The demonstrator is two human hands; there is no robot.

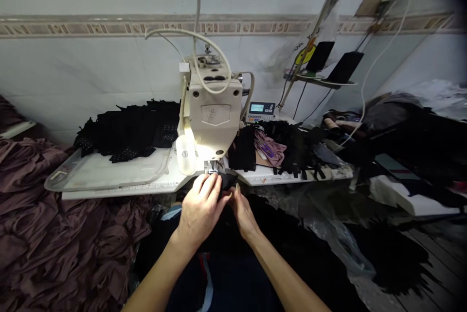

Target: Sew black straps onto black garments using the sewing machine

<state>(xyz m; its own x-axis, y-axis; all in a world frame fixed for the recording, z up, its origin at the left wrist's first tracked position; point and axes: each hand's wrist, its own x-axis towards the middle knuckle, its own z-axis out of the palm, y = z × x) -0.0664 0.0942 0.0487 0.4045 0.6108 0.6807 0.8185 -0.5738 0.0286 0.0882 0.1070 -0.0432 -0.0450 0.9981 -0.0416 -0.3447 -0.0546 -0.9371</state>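
A cream sewing machine (213,117) stands in front of me, its lamp lighting the needle area. Black fabric (228,181) lies under the presser foot (213,168) and hangs over the table's front edge. My left hand (200,207) presses on this fabric close to the foot, with its fingers together and the thumb reaching right. Just to the right, my right hand (242,210) pinches the fabric's edge between thumb and fingers. The cloth between the two hands is partly hidden by the fingers.
Left of the machine, black pieces (127,127) lie on a clear plastic lid (109,171). More black strips and a mauve cloth (270,148) are on the right. Mauve fabric (65,234) is heaped at lower left. Black thread cones (345,66) stand at upper right, by a control panel (260,110).
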